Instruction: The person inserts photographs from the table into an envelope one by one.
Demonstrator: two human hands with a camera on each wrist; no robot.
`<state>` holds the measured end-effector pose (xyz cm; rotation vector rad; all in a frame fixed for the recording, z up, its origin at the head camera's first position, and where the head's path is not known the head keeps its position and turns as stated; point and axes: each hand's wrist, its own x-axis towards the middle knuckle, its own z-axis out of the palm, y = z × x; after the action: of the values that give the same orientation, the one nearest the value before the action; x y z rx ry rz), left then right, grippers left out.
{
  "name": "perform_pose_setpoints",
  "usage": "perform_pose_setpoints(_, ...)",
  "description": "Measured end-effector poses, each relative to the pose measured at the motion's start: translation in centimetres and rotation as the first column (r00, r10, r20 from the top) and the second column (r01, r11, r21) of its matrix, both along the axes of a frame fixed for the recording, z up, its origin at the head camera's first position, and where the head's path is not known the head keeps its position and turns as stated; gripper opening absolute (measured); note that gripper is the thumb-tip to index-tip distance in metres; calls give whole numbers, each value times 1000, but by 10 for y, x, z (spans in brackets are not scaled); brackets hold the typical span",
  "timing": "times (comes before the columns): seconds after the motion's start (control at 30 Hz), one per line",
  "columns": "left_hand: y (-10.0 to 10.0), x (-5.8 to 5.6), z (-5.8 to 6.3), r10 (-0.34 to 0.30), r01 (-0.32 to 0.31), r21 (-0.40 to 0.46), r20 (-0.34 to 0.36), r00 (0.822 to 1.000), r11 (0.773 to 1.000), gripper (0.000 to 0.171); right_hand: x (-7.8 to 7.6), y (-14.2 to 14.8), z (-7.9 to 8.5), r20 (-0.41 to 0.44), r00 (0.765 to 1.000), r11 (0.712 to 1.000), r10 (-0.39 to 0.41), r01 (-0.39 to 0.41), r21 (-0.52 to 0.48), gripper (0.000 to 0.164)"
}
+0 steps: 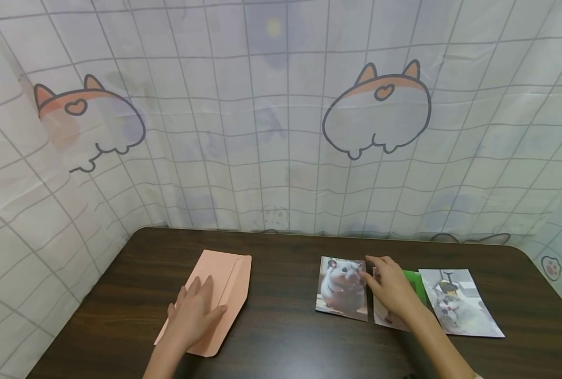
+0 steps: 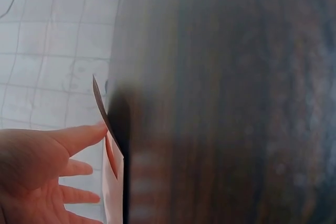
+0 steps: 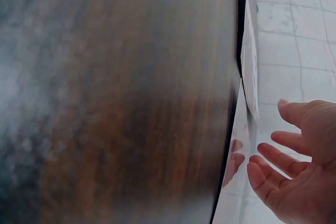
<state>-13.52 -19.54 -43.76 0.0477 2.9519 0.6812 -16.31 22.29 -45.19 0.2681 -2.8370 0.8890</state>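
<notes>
A salmon-pink paper envelope (image 1: 230, 266) lies slanted on the left of the table. My left hand (image 1: 193, 316) is over it with fingers spread, and in the left wrist view the thumb (image 2: 86, 136) is right at its raised flap (image 2: 98, 98). On the right, my right hand (image 1: 392, 287) reaches over the middle of three picture cards, fingers relaxed and holding nothing. That middle card (image 1: 384, 316), with a green part (image 1: 418, 287), is largely hidden under the hand. To its left is a hamster card (image 1: 342, 289); to its right, a kitten card (image 1: 465, 313).
The dark wood-grain table (image 1: 281, 326) has rounded far corners. Behind it and along both sides hangs a white gridded curtain (image 1: 281, 131) with cartoon corgi prints. A small dark object (image 1: 410, 376) shows at the bottom edge, near the right forearm.
</notes>
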Motion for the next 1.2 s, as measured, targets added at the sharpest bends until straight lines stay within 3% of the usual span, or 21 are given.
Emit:
perform_pose_setpoints(0.3, -3, -3, -6, 1, -2, -27, -24, 1000, 1000, 77, -4, 1, -1, 8, 1000, 999, 7, -7, -32, 43)
perform_pose_setpoints(0.77, -6, -6, -5, -7, 8, -37, 24, 1000, 999, 70, -14, 5, -3, 40, 999, 999, 16, -15, -31, 39)
perform_pose_setpoints(1.0, -6, -8, -5, -22, 23, -72, 15, 1000, 997, 66, -16, 5, -1, 73, 997, 1000, 13, -11, -26, 40)
perform_pose_setpoints(1.2, -5, -7, -1, -18, 17, -80, -6, 1000, 997, 68, -18, 7, -6, 30, 999, 1000, 11, -10, -21, 36)
